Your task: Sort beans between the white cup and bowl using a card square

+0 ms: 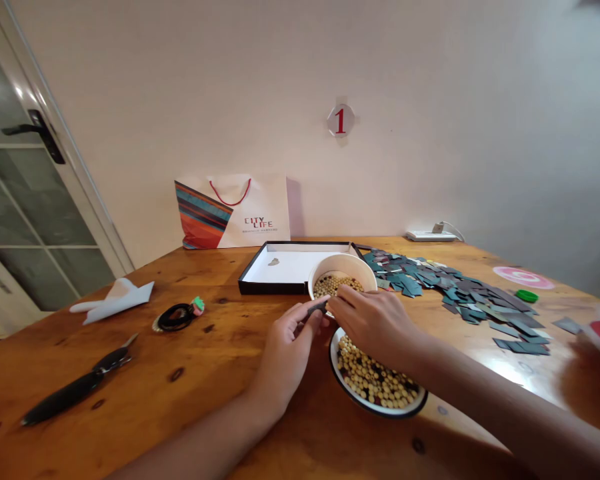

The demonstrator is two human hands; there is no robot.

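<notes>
My left hand (pixel 291 343) is closed, with a small dark piece (pixel 318 307) pinched between thumb and fingers. My right hand (pixel 373 319) comes in from the right with its fingers bent together at the end of that piece; what its fingertips grip is hidden. Just beyond my hands stands a white tub (pixel 369 275) with small tan and dark beads (pixel 333 285) inside. Below my right hand is a dark-rimmed white bowl (pixel 334 357) holding larger cream and dark beads (pixel 380 383).
A shallow black-edged box (pixel 275 289) lies behind the tub, near a paper bag (pixel 260 207). Dark flat pieces (pixel 445 287) spread across the right. At left are a folding knife (pixel 80 387) with its blade out, a black looped band (pixel 175 317) and white paper (pixel 120 303).
</notes>
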